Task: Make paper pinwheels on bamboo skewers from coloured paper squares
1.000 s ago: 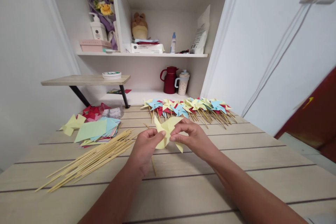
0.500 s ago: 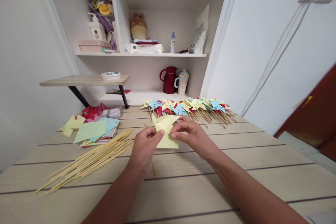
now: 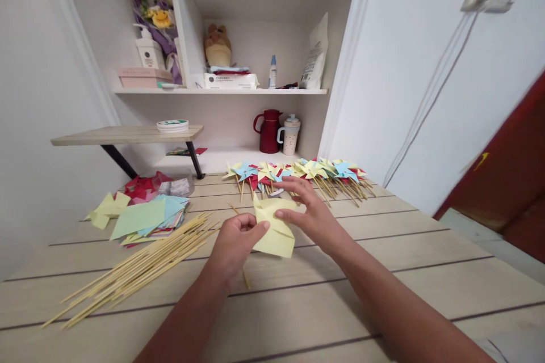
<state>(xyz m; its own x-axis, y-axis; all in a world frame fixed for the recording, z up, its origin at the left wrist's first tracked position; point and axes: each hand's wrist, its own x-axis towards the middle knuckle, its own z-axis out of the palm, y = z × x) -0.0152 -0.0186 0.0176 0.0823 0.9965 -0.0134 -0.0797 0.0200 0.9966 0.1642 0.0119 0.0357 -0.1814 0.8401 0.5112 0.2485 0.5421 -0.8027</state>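
- The left hand (image 3: 233, 242) is sitting just below the middle of the view, its fingers curled and its thumb and fingertips pinching the left edge of a yellow paper piece (image 3: 276, 228).
- The right hand (image 3: 307, 211) is lying at about 2 o'clock from the left one, its thumb pressing on the top face of the paper while the other fingers are spreading loosely above it, not closed round anything.
- The yellow paper piece is being held between both hands just above the wooden table (image 3: 383, 272), partly folded, with a corner hanging down at 5 o'clock.
- A thin stick (image 3: 246, 278) is showing under the left hand, running down toward 6 o'clock on the table; whether the hand is gripping it cannot be told.
- A bundle of bamboo sticks (image 3: 136, 264) is lying at 9 o'clock from the hands, fanning toward the lower left.
- A stack of coloured paper squares (image 3: 145, 216) is resting at 10 o'clock, just beyond the sticks.
- A row of finished pinwheels (image 3: 298, 173) in yellow, blue and red is lying at 12 o'clock, near the right hand's fingertips.
- A red jug (image 3: 268, 131) and a pale cup (image 3: 289, 135) are standing side by side on the low shelf behind the pinwheels.
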